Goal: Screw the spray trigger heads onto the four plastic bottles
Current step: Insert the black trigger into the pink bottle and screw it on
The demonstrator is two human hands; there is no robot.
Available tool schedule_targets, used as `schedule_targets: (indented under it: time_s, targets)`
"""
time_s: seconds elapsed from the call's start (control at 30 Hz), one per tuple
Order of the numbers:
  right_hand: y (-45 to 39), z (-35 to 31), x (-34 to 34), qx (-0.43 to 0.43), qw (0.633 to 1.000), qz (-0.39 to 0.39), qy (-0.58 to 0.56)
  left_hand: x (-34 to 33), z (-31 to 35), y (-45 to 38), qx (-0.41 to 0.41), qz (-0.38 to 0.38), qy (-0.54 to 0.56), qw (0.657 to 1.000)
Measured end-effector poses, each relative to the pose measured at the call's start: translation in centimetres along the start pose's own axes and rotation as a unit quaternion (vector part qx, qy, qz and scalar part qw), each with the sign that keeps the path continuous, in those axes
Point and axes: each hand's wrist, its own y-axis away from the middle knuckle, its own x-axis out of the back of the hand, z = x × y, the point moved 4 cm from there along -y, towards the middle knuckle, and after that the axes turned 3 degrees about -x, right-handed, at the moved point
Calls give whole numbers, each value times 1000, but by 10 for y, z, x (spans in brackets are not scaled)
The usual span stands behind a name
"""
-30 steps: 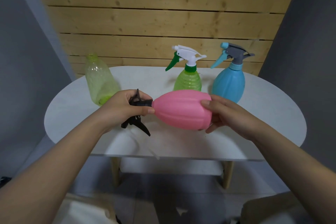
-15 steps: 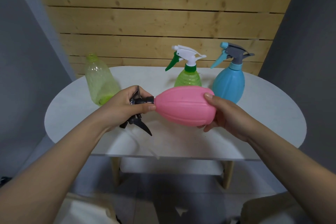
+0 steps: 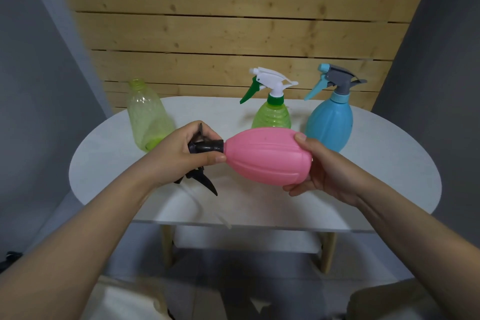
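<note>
Head view: the pink bottle (image 3: 267, 156) is held horizontally above the white oval surface (image 3: 389, 163), neck pointing to the person's left and base to the right. The black trigger head (image 3: 205, 148) sits at the bottle neck, its collar against the pink shoulder and its lever hanging below the hand.

Left hand (image 3: 179, 153): grip clamped on the black trigger head, fingers wrapped over the collar and body of the head, thumb tip touching the bottle shoulder.

Right hand (image 3: 327, 171): grip clamped on the base of the pink bottle, thumb laid on the upper side, remaining fingers under the bottom.

Standing upright on the surface behind the hands:
- Clear green bottle (image 3: 148, 117), far left, neck open, no head fitted.
- Ribbed green bottle (image 3: 272, 117), centre, carrying a white trigger head (image 3: 272, 80) with a green lever. Its lower part is hidden behind the pink bottle.
- Blue bottle (image 3: 330, 122), right, carrying a grey trigger head (image 3: 340, 80) with a light blue lever and nozzle.

A wooden plank wall (image 3: 233, 21) stands behind the surface.
</note>
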Motion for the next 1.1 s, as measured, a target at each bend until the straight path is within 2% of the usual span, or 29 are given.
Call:
schedule_targets:
  time_s: [0.1, 0.17, 0.23, 0.3, 0.37, 0.47, 0.57, 0.7, 0.77, 0.83, 0.97, 1.1]
  targets:
    - [-1, -3, 2, 11, 999, 18, 47, 5, 1, -3, 9, 10, 7, 1000]
    - [0, -9, 2, 46, 990, 45, 126, 8, 2, -5, 16, 14, 18, 1000]
    - [3, -16, -2, 77, 970, 56, 223, 9, 2, -6, 18, 17, 10, 1000]
    - [3, -18, -10, 89, 950, 32, 296, 6, 3, -6, 17, 22, -5, 1000]
    - [2, -17, -20, 84, 931, 10, 356, 2, 4, -8, 12, 31, -12, 999]
    - [-4, -15, -29, 78, 899, 22, 429, 2, 7, -8, 1, 32, -25, 999]
    - [-11, -19, -30, 78, 916, 28, 392, 10, 10, -8, -4, 46, -18, 999]
    - [-20, -21, -35, 85, 963, 45, 252, 31, 1, -7, 35, 140, 63, 988]
    - [-28, -21, -41, 93, 978, 66, 176, 33, -7, -5, 84, 143, 135, 977]
    - [-38, -20, -48, 103, 983, 75, 129, 30, -13, -3, 123, 117, 167, 971]
    - [-56, -15, -65, 126, 982, 84, 111, 16, -18, -3, 137, 54, 127, 981]
    - [-78, -14, -85, 160, 979, 69, 107, 21, -25, -7, 115, 98, 89, 985]
